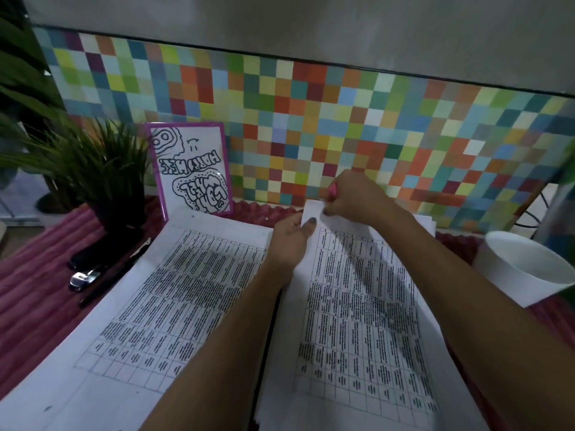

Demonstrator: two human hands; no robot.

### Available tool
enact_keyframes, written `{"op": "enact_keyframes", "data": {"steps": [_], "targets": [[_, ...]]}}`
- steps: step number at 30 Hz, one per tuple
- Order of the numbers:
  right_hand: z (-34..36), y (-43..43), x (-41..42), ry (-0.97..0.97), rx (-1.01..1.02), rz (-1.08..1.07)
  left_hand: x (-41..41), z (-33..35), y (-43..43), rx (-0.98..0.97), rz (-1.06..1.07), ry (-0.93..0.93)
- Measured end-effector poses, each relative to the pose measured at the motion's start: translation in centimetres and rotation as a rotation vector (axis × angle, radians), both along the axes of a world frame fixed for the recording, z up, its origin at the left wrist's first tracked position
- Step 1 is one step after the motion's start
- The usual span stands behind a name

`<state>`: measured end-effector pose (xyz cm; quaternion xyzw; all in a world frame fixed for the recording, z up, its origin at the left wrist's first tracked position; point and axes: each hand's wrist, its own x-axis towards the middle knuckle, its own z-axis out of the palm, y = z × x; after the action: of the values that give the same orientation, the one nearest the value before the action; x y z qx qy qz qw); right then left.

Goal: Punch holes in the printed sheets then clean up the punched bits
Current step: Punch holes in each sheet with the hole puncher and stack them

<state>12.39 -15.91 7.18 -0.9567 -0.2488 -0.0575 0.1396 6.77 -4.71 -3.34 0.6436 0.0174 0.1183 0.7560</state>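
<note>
Printed sheets (pixel 357 306) stacked at 5 o'clock; 12 o'clock edge pinched by left hand (pixel 291 236), thumb on top, presumably steadied for punching. Pink tool (pixel 333 191) clamped in right hand (pixel 351 197), fingers curled, at same edge.

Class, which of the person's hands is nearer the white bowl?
Right. The right hand, gripping a pink tool, is left of the white bowl; the left hand, pinching the sheets, lies farther left.
</note>
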Motion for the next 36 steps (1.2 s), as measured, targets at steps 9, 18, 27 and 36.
{"op": "enact_keyframes", "data": {"steps": [9, 18, 27, 36], "targets": [[1.0, 0.2, -0.3, -0.014, -0.113, 0.075, 0.2, -0.3, -0.4, -0.025, 0.035, -0.029], [0.5, -0.1, 0.3, 0.003, -0.113, 0.11, 0.1, -0.8, -0.5, 0.012, 0.07, -0.02], [3.0, 0.4, 0.3, 0.141, 1.6, 0.071, 0.0, -1.0, -1.1, 0.074, 0.067, -0.139], [1.5, 2.0, 1.8, 0.173, 1.946, 0.086, 0.0, -0.7, -1.2, 0.057, 0.073, -0.228]]}}
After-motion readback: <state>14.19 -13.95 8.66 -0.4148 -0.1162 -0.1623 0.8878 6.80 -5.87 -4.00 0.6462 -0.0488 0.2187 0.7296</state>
